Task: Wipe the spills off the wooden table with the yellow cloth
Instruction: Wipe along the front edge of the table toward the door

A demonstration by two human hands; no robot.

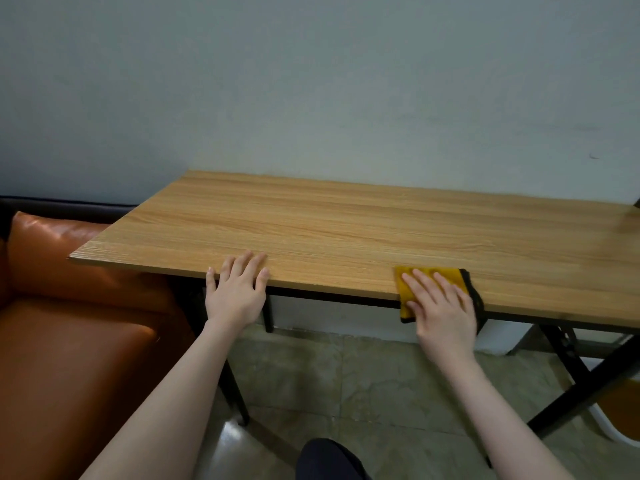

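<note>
The wooden table (346, 223) stretches across the middle of the view, against a pale wall. A yellow cloth (433, 273) with a dark border lies at the table's front edge, right of centre, and part of it hangs over the edge. My right hand (441, 306) lies flat on the cloth with straight fingers pressing it down. My left hand (239, 289) rests at the front edge further left, fingers spread on the wood. I can make out no spill on the tabletop.
An orange leather sofa (69, 323) stands left of the table, close to its left end. Black metal table legs (571, 372) cross under the right side. Tiled floor (329, 386) lies below. A dark object (636, 202) shows at the far right edge.
</note>
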